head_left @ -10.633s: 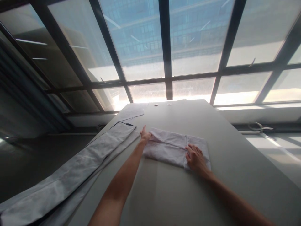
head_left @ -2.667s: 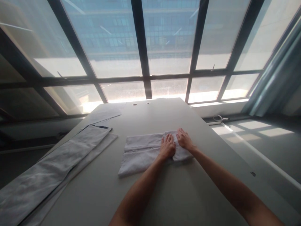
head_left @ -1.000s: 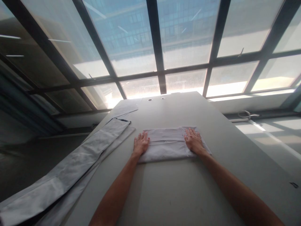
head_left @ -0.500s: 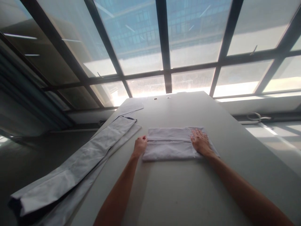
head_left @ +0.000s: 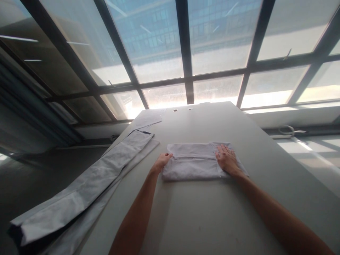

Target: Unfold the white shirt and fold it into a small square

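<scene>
A light grey-white folded cloth [head_left: 193,168] lies flat on the white table [head_left: 202,212], with a seam-like line running across its middle. At its left edge, my left hand [head_left: 162,162] pinches the fabric between thumb and fingers. My right hand [head_left: 227,161] rests palm down on the cloth's right end, its fingers stretched out. Whether the cloth is a garment cannot be made out in its folded state.
Long strips of folded light fabric [head_left: 87,180] with a dark inside lie along the table's left edge and hang past it. A flat white sheet [head_left: 148,118] sits farther back. Beyond the table stand large framed windows [head_left: 220,39]; a dark curtain [head_left: 34,102] hangs at left.
My left hand has moved slightly right, drawing the cloth's left edge inward a little. My right hand stays flat in the same place.
</scene>
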Demonstrator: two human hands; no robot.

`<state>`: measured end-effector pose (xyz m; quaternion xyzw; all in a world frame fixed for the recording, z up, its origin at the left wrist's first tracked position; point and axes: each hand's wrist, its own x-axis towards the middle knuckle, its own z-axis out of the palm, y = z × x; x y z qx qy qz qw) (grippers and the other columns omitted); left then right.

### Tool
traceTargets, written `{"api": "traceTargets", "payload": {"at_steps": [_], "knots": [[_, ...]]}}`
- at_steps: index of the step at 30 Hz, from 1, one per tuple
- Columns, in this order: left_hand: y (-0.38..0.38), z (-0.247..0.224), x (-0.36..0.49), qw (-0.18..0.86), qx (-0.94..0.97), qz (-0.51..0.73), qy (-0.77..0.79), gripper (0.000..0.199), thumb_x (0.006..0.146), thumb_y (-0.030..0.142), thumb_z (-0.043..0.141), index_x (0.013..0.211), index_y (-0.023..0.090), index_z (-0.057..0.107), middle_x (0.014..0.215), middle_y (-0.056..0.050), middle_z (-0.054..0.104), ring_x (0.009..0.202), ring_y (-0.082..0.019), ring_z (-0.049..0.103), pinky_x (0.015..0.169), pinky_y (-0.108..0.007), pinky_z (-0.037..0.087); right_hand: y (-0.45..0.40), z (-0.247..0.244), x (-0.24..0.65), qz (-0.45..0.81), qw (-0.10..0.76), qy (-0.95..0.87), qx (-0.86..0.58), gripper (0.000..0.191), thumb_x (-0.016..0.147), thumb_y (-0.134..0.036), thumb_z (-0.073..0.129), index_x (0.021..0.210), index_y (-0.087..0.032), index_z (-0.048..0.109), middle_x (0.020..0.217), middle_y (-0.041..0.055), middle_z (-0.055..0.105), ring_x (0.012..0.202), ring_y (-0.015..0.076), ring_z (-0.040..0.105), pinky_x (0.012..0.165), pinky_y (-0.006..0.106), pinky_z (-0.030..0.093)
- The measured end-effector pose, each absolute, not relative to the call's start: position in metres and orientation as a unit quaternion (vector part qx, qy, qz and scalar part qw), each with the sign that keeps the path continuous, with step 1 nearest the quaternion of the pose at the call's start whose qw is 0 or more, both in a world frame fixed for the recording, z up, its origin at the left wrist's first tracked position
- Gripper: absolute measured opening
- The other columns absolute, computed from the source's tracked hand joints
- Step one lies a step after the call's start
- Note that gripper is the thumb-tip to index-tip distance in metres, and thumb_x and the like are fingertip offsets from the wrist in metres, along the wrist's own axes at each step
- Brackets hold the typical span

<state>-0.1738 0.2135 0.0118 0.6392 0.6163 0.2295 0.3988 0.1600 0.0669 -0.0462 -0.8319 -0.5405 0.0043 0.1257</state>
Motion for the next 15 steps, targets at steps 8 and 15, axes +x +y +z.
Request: {"api": "traceTargets", "payload": {"at_steps": [8,15], "knots": [[0.215,0.005,-0.17,0.424,0.569,0.279,0.647,0.029,0.091,0.047,0.066,0.088,0.017,0.064,0.081,-0.004,0.068,0.073,-0.018,0.063,0.063,-0.024,0.046,0.066,-0.046,0.161,0.008,0.135,-0.542,-0.829,0.06,0.106,-0.04,0.031,0.158,-0.013,0.045,0.167,0.0149,0.037,0.153,0.0284,0.032,0.126,0.049,0.017],[0.212,-0.003,-0.16,0.446,0.544,0.333,0.628,0.023,0.085,0.037,0.071,0.087,0.014,0.069,0.083,-0.005,0.073,0.073,-0.016,0.065,0.064,-0.022,0.048,0.067,-0.045,0.16,0.014,0.144,-0.537,-0.831,0.059,0.105,-0.039,0.034,0.157,-0.015,0.046,0.167,0.0147,0.037,0.153,0.0283,0.032,0.126,0.049,0.018]]}}
